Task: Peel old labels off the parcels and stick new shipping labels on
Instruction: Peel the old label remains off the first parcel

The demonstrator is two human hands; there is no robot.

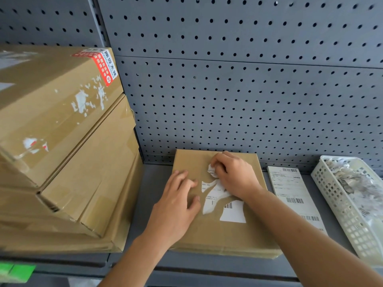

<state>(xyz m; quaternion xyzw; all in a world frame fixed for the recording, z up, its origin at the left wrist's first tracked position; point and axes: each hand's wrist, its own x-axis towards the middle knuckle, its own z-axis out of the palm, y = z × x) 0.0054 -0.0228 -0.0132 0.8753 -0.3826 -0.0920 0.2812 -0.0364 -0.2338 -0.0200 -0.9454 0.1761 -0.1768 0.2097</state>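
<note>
A flat brown cardboard parcel [209,233] lies on the grey shelf in front of me. Torn white remains of an old label [232,212] still stick to its top, with a barcode showing. My right hand [234,175] pinches a lifted white scrap of that label [211,170] near the parcel's far edge. My left hand [178,201] presses flat on the parcel's left half, fingers spread. A fresh white shipping label [294,195] with barcodes lies flat on the shelf right of the parcel.
A white perforated basket [339,206] at the right holds several torn label scraps. A stack of large brown boxes [62,141] fills the left, the upper one with label residue and a red seal sticker. A grey pegboard [248,79] forms the back wall.
</note>
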